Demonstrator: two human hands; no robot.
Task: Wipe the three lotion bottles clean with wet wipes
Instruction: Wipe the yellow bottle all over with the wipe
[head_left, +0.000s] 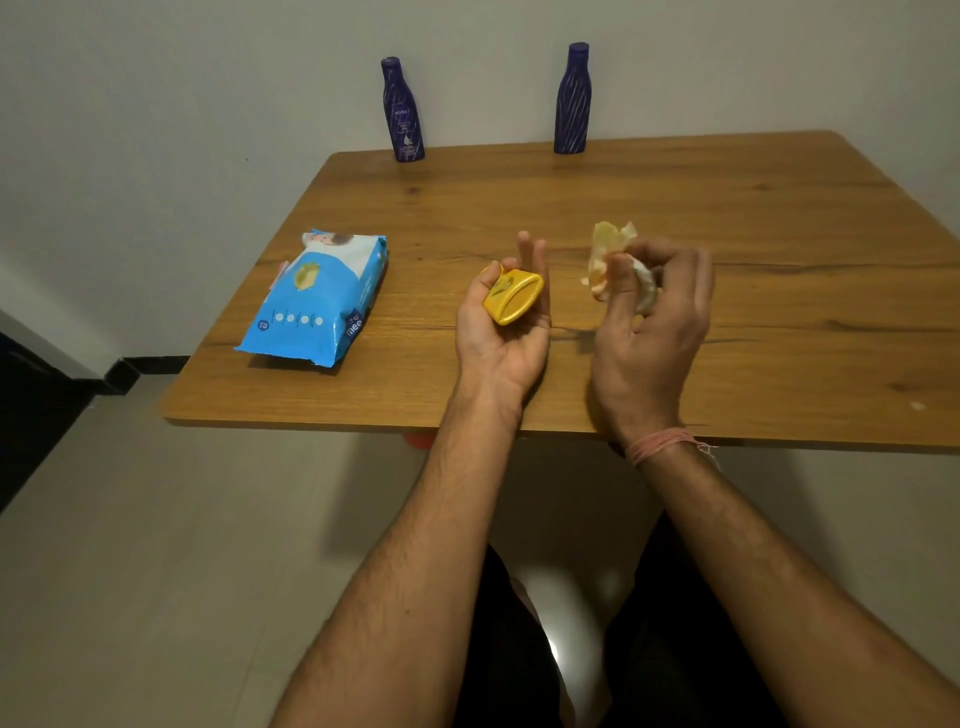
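Observation:
My left hand (498, 338) grips a small yellow lotion bottle (511, 297), tilted with its base toward me, above the middle of the wooden table (675, 218). To its right, my right hand (649, 322) is closed on a crumpled wet wipe (605, 254) that sticks up past the fingers. The wipe and the yellow bottle are apart. Two dark blue lotion bottles stand upright at the table's far edge by the wall, one at the left (402, 111) and one at the right (572, 101).
A blue pack of wet wipes (319, 301) lies flat on the left part of the table. The wall runs directly behind the far edge. My legs are under the near edge, and pale floor lies to the left.

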